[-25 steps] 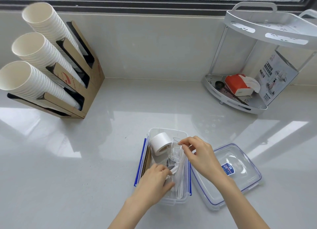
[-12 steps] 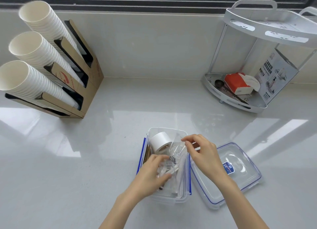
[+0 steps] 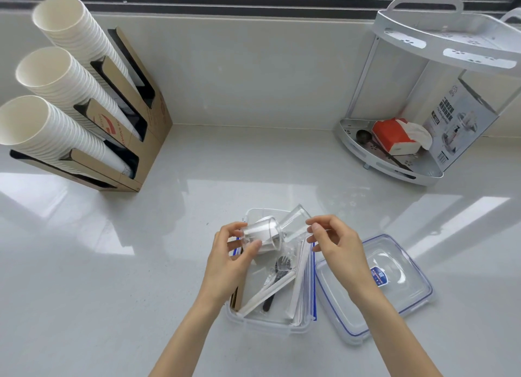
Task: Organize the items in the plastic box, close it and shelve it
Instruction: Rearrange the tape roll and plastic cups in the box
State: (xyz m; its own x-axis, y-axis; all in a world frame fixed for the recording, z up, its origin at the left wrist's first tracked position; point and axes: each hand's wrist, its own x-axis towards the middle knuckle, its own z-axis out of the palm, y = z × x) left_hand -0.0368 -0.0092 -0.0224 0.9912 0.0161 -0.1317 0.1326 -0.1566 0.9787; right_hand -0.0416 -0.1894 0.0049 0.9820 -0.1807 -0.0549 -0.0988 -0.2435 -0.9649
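Left hand (image 3: 231, 261): pinching clear cup (image 3: 260, 234) over plastic box (image 3: 270, 321) on desk
Right hand (image 3: 337, 247): fingers curled loosely, grip on a second clear piece unclear
Advice: nest cups, lay beside cutlery below rim so lid (image 3: 394, 297) seats

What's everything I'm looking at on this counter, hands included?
Plastic box: one, clear with blue clips, near centre of the counter, open.
Lid: one, clear with blue trim, lying right of the box.
Clear cups: two, transparent, held above the box.
Wrapped fork: one, black, inside the box.
Paper cup stacks: three, white, in the dispenser.
Cup dispenser: one, brown cardboard, far left.
Corner rack: one, white, two tiers, far right.
Tissue pack: one, red and white, lower tier.
Printed carton: one, grey, lower tier.
Left hand: holding one cup.
Right hand: fingers on the other cup.
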